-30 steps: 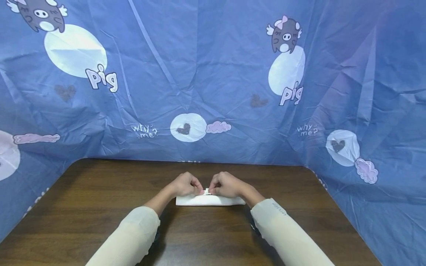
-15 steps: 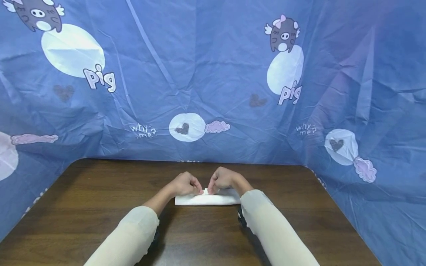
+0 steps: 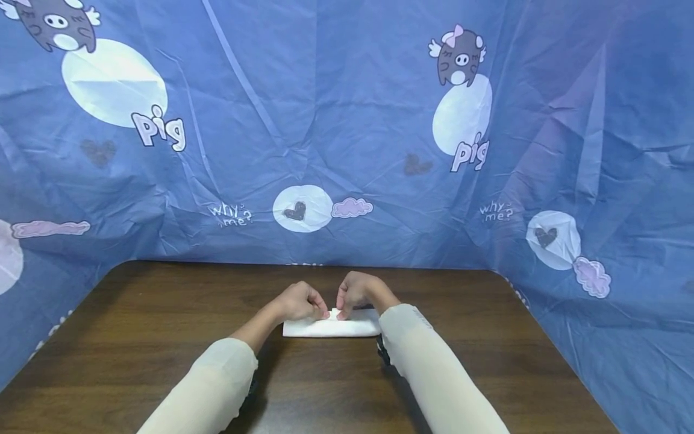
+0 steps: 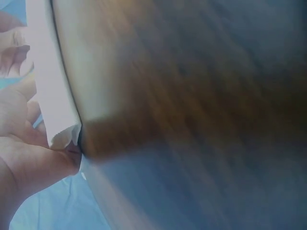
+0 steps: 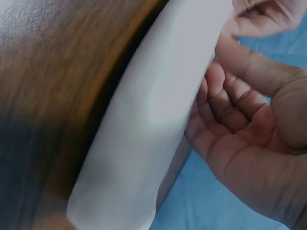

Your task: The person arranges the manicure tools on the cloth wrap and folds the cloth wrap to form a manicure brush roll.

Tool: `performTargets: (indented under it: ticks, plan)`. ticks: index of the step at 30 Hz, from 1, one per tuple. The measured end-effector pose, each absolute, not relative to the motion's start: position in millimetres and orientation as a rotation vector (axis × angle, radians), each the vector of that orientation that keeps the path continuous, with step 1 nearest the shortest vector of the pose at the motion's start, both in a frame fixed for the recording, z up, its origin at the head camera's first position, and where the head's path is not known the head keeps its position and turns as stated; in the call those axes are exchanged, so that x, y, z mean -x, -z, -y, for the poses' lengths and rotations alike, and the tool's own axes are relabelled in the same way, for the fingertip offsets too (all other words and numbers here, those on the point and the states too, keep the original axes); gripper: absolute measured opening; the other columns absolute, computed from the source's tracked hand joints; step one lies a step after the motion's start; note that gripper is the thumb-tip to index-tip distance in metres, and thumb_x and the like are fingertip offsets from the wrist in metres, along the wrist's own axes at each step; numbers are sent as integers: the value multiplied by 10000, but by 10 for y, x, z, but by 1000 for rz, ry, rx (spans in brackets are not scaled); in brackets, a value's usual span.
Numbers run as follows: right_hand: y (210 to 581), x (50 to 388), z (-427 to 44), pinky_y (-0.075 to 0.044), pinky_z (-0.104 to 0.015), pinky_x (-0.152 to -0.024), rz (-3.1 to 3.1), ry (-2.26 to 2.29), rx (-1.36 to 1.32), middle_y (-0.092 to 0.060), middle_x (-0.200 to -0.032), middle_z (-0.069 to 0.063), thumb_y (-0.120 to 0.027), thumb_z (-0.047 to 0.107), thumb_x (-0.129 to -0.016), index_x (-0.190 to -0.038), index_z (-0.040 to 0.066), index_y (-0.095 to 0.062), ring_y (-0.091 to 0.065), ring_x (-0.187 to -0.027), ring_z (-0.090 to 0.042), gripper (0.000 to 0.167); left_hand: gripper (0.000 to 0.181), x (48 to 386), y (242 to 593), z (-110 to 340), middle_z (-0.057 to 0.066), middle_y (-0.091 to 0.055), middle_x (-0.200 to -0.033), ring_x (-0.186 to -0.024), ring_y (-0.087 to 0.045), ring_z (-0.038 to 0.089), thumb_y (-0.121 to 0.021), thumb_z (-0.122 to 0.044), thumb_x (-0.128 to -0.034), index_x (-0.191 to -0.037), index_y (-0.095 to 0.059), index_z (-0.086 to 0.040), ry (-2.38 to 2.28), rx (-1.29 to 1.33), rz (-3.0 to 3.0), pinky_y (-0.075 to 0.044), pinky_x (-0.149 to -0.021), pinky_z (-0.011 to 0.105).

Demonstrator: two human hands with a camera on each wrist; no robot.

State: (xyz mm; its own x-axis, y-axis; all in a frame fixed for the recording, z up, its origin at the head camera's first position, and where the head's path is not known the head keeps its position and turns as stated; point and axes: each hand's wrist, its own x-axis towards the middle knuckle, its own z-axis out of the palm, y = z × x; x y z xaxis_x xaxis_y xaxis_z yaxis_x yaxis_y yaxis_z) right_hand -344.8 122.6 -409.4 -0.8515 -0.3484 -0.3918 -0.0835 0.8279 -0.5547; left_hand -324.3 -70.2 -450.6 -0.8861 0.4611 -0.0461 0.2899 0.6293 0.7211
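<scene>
A white folded strip [image 3: 347, 329], cloth or paper, lies crosswise on the table, with a small white tab [image 3: 334, 312] at its back edge. My left hand [image 3: 298, 301] pinches beside that tab, thumb and fingers at the strip's back edge. From the other side my right hand [image 3: 358, 293] holds the same edge, its thumb tip against the tab. In the left wrist view, the strip [image 4: 53, 81] shows its folded, layered end. The right wrist view has the long smooth face of the strip [image 5: 144, 110], with curled fingers [image 5: 230, 103] behind its edge.
The brown wooden table [image 3: 179, 337] has rounded far corners. A blue curtain [image 3: 347, 120] with pig and heart prints hangs behind it and at both sides. Both forearms, in pale sleeves [image 3: 222, 367], reach in from the front.
My right hand and forearm have shifted left, with the hand now more upright and its thumb at the tab. The left hand stays nearly where it was. The view has drifted slightly.
</scene>
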Motion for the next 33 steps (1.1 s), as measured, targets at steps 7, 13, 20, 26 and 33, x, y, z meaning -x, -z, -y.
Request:
performTargets:
  ticks: [7, 13, 20, 26, 33]
  plan:
    - [4106, 3431, -1228, -416, -231, -662, -2556, 715, 345, -613, -694, 39, -904, 27, -726, -755, 76, -711, -502, -709, -103, 202, 40, 3241, 4513, 704, -77, -641, -661, -684, -538, 75, -814, -108, -846, -821, -793, -86, -1107, -608, -2618, -445, -692, 257]
    - [4154, 3399, -1351, -455, -239, -717, -2563, 798, 451, -669, -717, 37, -913, 81, -726, -755, 96, -729, -542, -728, -95, 187, 44, 3250, 4544, 702, -68, -661, -676, -686, -546, 66, -814, -130, -854, -830, -798, -98, -1115, -641, -2623, -455, -694, 257]
    - [4195, 3405, -1438, -420, -214, -640, -2538, 899, 544, -653, -700, 41, -882, 69, -762, -817, 70, -736, -532, -672, -72, 157, 63, 3263, 4532, 729, -56, -703, -732, -712, -566, 66, -792, -153, -879, -857, -798, -95, -1099, -711, -2643, -469, -711, 267]
    - [4133, 3385, -1562, -469, -230, -659, -2565, 986, 559, -678, -759, -6, -858, 40, -785, -914, 10, -714, -590, -702, -93, 195, 113, 3291, 4488, 779, -54, -723, -789, -725, -552, 77, -753, -199, -923, -885, -787, -98, -1122, -756, -2709, -455, -686, 280]
    - [3973, 3237, -1851, -500, -280, -719, -2589, 978, 620, -681, -805, -8, -811, 93, -856, -948, 32, -703, -616, -764, -114, 155, 121, 3225, 4331, 949, -55, -691, -776, -693, -547, 95, -712, -182, -956, -882, -764, -102, -1106, -752, -2810, -462, -651, 306]
